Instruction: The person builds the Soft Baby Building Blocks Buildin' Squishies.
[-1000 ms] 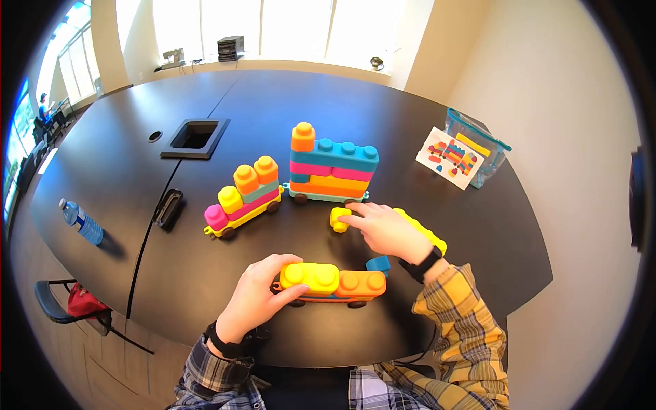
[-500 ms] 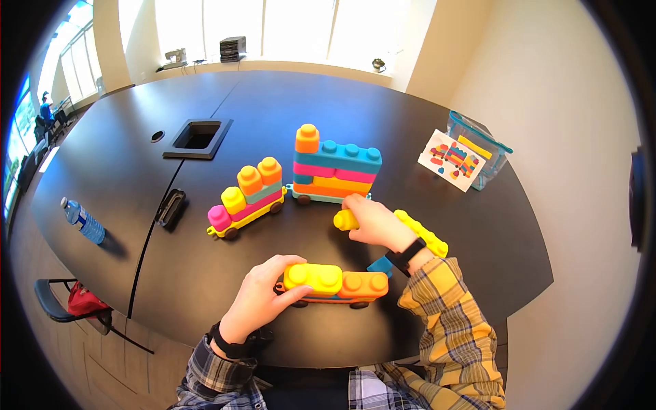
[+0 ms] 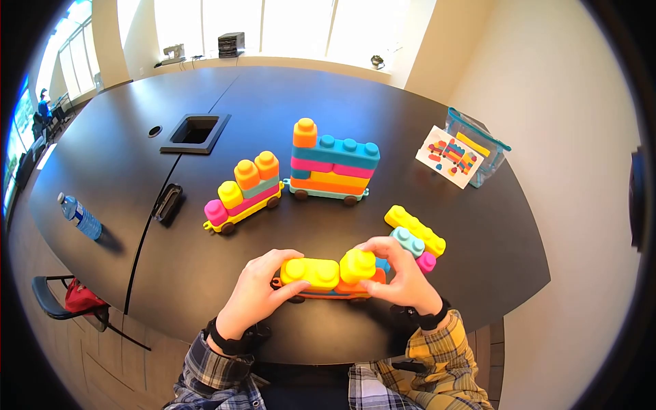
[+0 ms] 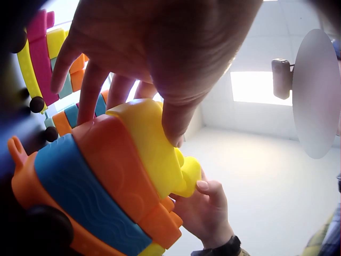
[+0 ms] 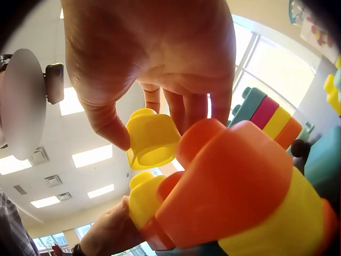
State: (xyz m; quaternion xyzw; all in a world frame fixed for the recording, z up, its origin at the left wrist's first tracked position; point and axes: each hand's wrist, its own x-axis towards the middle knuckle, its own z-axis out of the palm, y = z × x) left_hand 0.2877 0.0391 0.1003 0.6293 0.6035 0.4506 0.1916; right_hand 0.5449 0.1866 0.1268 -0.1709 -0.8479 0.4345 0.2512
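My left hand grips the long yellow block on top of the near block car, thumb on its near side. My right hand pinches a small yellow block over the orange block at the car's right end. In the right wrist view the small yellow block is tilted, its hollow underside showing, apart from the orange block. The left wrist view shows the car's blue layer between orange ones, with my left hand above.
Two block cars stand farther back. Loose yellow, light teal and pink blocks lie right of my right hand. A picture card leans on a clear container; a bottle stands left.
My right hand took hold of the small yellow block, lifted it from the table and brought it toward me over the near car. My left hand has stayed on the long yellow block.
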